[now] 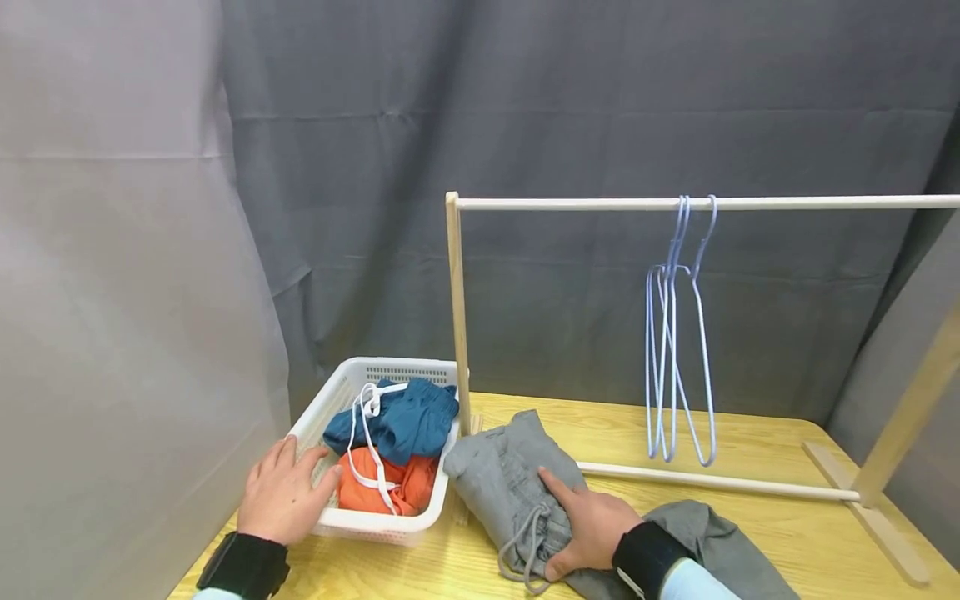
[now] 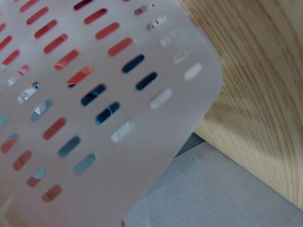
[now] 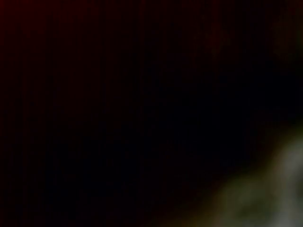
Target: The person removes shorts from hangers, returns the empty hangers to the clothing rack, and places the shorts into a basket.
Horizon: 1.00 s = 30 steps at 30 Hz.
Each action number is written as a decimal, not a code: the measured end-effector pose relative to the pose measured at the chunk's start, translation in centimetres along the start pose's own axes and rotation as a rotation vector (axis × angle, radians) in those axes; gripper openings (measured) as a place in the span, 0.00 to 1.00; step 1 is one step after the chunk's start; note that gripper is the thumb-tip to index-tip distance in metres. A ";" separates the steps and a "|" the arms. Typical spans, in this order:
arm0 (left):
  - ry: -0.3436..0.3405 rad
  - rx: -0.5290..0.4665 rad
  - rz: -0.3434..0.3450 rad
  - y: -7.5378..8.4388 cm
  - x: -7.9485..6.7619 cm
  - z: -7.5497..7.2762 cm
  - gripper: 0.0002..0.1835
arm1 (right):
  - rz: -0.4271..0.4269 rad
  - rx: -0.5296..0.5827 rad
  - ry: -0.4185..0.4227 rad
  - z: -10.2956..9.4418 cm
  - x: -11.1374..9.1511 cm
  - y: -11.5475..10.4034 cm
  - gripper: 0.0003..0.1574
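Grey drawstring trousers [image 1: 510, 479] lie bunched on the table in the head view, one part trailing off to the right behind the wrist. My right hand [image 1: 596, 527] holds them near the cord, thumb and index finger apart on the cloth; the other fingers are hidden. A white slotted basket [image 1: 367, 523] stands at the left. My left hand [image 1: 288, 487] rests on its front left corner, fingers relaxed and thumb toward the inside. Inside lie blue cloth [image 1: 416, 421] with a white cord and orange cloth [image 1: 412, 483]. The left wrist view shows the basket's wall [image 2: 142, 165]; the right wrist view is almost black.
A wooden rack [image 1: 456, 292] stands behind the trousers, its left post close to the basket. Several pale blue hangers [image 1: 670, 350] hang from its top bar [image 1: 562, 204]. A lower bar [image 1: 720, 479] crosses the wooden table [image 1: 757, 437]. Grey curtains surround the table.
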<state>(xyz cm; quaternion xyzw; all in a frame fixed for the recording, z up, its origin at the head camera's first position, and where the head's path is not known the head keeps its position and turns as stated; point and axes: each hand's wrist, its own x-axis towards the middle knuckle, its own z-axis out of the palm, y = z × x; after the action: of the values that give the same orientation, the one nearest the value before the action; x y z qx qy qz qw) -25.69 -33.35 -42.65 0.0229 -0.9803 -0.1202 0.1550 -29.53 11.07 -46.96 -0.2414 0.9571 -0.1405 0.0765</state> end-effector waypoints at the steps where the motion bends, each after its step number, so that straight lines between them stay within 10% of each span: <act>1: -0.004 0.001 -0.001 -0.1 -0.1 0.0 0.28 | 0.011 0.015 -0.009 0.1 0.1 0.0 0.83; 30: -0.003 0.014 -0.011 0.3 -0.2 -0.1 0.29 | 0.055 0.026 0.036 0.0 0.5 -0.3 0.55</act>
<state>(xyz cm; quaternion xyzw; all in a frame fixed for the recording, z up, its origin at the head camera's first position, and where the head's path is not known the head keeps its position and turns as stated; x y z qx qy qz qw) -25.48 -33.12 -42.55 0.0292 -0.9812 -0.1142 0.1528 -29.82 10.63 -46.94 -0.2113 0.9628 -0.1552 0.0661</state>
